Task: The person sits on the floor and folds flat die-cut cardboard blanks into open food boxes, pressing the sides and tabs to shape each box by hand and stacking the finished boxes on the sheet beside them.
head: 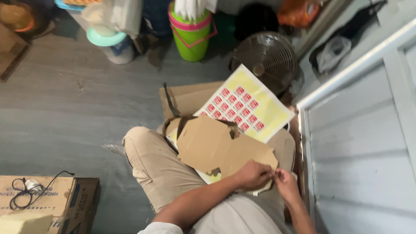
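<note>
Both the left hand (252,174) and the right hand (286,182) pinch the edge of a flat cardboard piece (216,147) lying over the lap, beside a yellow sticker sheet (255,104)

A yellow sticker sheet (249,104) with rows of small red square labels is lying tilted over an open brown box (186,99) near the fan — a printed cardboard box (65,197) is sitting at the lower left.
</note>
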